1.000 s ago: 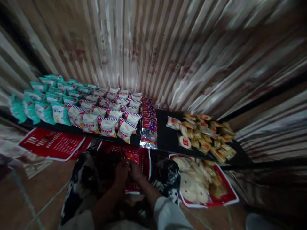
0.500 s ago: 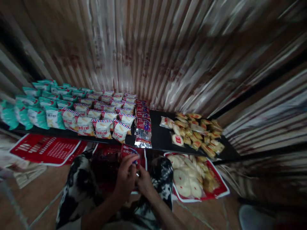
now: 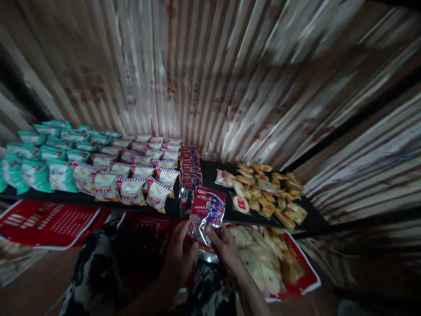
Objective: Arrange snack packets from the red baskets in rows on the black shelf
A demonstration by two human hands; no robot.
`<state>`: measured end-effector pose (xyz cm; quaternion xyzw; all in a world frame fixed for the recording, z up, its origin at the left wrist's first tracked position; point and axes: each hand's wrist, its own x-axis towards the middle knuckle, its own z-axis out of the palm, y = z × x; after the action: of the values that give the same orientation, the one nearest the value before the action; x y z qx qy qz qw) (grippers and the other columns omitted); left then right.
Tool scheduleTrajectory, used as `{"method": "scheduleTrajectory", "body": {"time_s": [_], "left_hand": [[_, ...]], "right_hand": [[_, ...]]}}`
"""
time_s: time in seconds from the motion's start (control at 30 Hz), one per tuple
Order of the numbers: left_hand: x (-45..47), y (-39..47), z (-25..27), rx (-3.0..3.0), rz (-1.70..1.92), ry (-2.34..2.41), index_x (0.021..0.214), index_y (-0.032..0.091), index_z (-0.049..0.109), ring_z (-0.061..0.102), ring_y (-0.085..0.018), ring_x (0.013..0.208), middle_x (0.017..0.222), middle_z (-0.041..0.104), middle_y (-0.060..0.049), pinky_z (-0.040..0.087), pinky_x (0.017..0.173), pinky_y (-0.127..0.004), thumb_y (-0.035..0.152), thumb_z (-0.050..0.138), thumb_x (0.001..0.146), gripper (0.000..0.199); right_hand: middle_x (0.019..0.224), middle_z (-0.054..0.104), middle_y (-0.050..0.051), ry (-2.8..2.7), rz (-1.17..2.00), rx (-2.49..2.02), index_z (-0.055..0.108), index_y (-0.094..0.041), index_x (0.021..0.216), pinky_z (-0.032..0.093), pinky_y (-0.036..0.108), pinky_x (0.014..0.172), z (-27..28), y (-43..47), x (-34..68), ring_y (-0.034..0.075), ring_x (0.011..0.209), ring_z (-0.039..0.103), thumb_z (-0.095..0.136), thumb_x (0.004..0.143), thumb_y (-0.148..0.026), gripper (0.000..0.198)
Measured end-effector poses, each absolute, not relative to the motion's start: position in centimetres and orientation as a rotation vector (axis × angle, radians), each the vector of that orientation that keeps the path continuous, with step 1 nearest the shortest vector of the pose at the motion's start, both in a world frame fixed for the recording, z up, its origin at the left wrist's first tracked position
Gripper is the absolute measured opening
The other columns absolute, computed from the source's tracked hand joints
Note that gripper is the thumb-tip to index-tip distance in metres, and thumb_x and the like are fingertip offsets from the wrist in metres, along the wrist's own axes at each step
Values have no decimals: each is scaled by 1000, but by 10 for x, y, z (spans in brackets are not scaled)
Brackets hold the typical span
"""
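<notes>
Both of my hands hold up one snack packet (image 3: 207, 213) with a red and blue top and a silver lower part. My left hand (image 3: 180, 254) grips its lower left side, and my right hand (image 3: 225, 248) pinches its lower right edge. The packet hangs just in front of the black shelf (image 3: 226, 197), next to a row of matching red and silver packets (image 3: 190, 169). Below my hands, a dark red basket (image 3: 144, 245) sits between my knees, mostly in shadow.
Rows of white, red-striped packets (image 3: 131, 175) and teal packets (image 3: 39, 153) fill the shelf's left part. Small yellow and white snack packs (image 3: 266, 191) lie loose at its right. A red bag of pale cakes (image 3: 279, 259) lies on the floor. Corrugated metal wall (image 3: 210, 79) stands behind.
My hands rose out of the red basket with a packet and lifted it forward toward the shelf edge. The view tilted and shifted slightly.
</notes>
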<state>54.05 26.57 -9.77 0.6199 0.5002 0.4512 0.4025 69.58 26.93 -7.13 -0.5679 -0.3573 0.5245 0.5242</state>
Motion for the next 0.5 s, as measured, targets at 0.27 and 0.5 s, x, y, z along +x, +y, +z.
{"method": "scheduleTrajectory", "body": {"time_s": [0.27, 0.5], "left_hand": [[568, 298, -93, 1342, 1155, 1334, 122, 21, 58, 56, -22, 116, 121, 62, -9, 43, 103, -37, 20, 52, 80, 43], [592, 344, -84, 1507, 1261, 1309, 119, 19, 58, 58, -22, 113, 117, 62, -10, 46, 100, -40, 18, 49, 82, 39]], "right_hand": [[103, 71, 7, -676, 1239, -1313, 53, -25, 123, 54, 36, 81, -80, 288, 697, 24, 93, 68, 76, 66, -48, 66], [97, 72, 5, -685, 1056, -1349, 45, -24, 132, 55, 35, 78, -82, 326, 714, 23, 86, 69, 78, 60, -48, 83]]}}
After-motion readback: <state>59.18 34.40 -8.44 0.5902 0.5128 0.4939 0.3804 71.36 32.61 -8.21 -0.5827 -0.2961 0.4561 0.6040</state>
